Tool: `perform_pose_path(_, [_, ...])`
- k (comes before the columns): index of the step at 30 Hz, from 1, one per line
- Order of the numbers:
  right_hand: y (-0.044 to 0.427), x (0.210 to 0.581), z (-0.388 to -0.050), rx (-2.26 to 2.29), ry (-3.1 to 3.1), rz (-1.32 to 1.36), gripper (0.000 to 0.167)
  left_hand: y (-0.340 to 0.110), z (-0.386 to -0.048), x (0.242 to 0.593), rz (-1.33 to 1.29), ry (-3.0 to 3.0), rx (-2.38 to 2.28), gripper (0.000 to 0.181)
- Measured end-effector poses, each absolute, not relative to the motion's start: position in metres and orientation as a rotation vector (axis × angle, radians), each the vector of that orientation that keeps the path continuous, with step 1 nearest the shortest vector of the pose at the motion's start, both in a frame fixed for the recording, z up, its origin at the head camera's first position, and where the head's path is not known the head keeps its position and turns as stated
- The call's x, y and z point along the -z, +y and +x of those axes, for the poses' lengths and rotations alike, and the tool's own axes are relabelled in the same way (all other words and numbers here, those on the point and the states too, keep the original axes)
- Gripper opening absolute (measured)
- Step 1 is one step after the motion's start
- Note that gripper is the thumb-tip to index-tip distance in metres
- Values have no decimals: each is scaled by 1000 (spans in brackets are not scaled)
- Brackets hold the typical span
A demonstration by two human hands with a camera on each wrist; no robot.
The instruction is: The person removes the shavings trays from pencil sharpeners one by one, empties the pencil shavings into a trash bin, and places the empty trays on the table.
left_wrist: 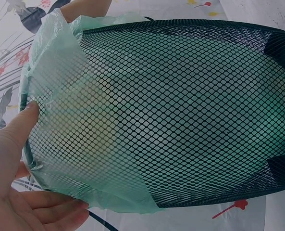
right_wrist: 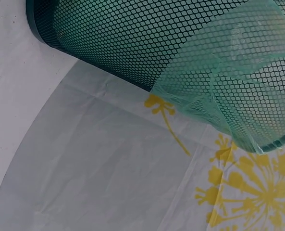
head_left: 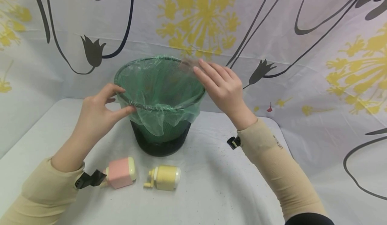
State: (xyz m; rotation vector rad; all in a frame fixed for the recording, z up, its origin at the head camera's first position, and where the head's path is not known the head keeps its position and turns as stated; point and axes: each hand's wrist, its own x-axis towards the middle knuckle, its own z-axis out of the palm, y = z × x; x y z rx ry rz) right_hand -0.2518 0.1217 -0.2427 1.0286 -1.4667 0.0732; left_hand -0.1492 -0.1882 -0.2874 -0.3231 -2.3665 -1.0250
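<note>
A black mesh wastebasket [head_left: 160,147] stands on the white table, lined with a thin green trash bag [head_left: 157,117] folded over its rim. My left hand [head_left: 98,112] holds the rim at the left front, thumb against the outside; the left wrist view shows that thumb [left_wrist: 32,113] on the bag-covered edge. At the right back of the rim, my right hand [head_left: 222,85] touches the bag with fairly straight fingers, and a sheer piece of film lies by the fingertips. The right wrist view shows the mesh wall [right_wrist: 132,43] and bag, but no hand.
Near the basket's front lie a pink hand-crank pencil sharpener [head_left: 121,173] and a yellow one [head_left: 166,178]. The pink one is close to my left wrist. A patterned cloth [head_left: 145,27] hangs behind the table.
</note>
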Motion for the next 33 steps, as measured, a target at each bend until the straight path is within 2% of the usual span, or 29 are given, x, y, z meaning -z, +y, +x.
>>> perform_pose_path(7, [125,243,-253,-106,-1501,949,35,-188,-149,287,-326,-2360,1030,47])
perform_pose_path(33, [141,251,-245,-294,-1635,711,58,-187,-149,286,-317,-2373,1041,47])
